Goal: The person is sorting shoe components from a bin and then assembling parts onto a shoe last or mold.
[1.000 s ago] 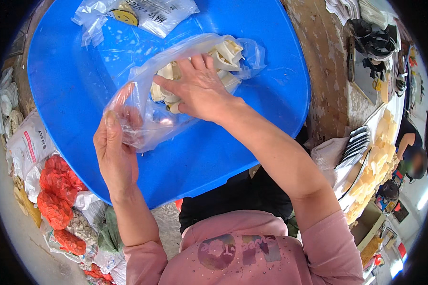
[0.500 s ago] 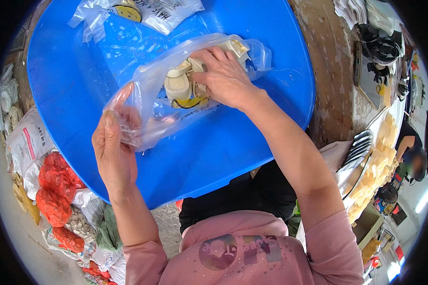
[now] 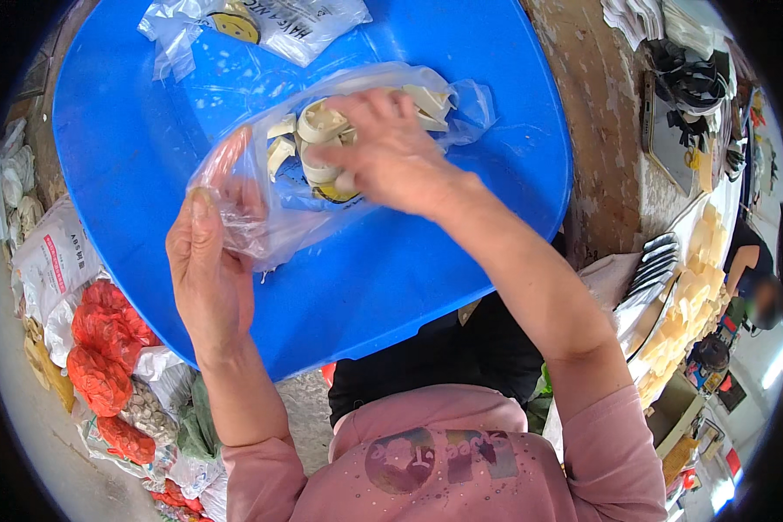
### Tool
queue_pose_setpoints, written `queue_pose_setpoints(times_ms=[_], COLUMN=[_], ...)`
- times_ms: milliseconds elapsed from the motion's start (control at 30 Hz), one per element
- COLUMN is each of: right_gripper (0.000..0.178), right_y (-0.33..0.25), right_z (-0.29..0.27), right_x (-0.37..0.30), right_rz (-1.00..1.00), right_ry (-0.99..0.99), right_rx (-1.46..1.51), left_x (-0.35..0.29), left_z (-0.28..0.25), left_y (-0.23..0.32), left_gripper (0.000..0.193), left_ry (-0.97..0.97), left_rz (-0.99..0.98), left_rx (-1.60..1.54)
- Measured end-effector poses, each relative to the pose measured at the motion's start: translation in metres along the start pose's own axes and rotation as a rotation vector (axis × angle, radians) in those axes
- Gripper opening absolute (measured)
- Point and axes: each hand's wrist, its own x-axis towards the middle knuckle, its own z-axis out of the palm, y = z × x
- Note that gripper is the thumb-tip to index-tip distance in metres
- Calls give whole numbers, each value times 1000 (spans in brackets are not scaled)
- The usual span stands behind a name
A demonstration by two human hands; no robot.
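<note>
A clear plastic bag [image 3: 291, 233] lies in a blue plastic tub [image 3: 383, 283], its mouth toward my left hand. My left hand [image 3: 207, 252] grips the bag's edge, the fingers inside the film and the thumb outside. Several cream-coloured moulded plastic pieces [image 3: 320, 124], curved and hollow, sit at the bag, over a yellow printed patch. My right hand [image 3: 396, 161] is over these pieces and touches some of them. Motion smears its fingers, and whether they hold a piece is unclear.
Another clear printed bag [image 3: 300, 30] lies at the tub's far side. Red plastic bags [image 3: 104, 348] and white sacks [image 3: 56, 257] are heaped on the left. On the right are a phone [image 3: 648, 113], dark strips [image 3: 652, 270] and cream pieces [image 3: 696, 283]. A person [image 3: 748, 261] is farther right.
My right hand has shifted slightly left over the cream pieces and is now blurred. Small cream pieces now show at the bag's left part. My left hand keeps its grip.
</note>
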Motion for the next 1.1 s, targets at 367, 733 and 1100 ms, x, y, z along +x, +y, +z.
queue_pose_setpoints(times_ms=[367, 733, 1100], right_gripper=[54, 58, 34], right_y=[8, 22, 2], right_z=[1, 1, -59], right_x=[0, -3, -35], right_rz=[-21, 9, 378], right_ry=[-61, 3, -316], right_rx=[-12, -100, 387], left_x=[-4, -5, 22], left_z=[-7, -2, 30], left_y=[-3, 3, 29], left_gripper=[47, 47, 42], left_ry=[16, -55, 2], left_rz=[-43, -34, 89], left_rx=[83, 76, -37])
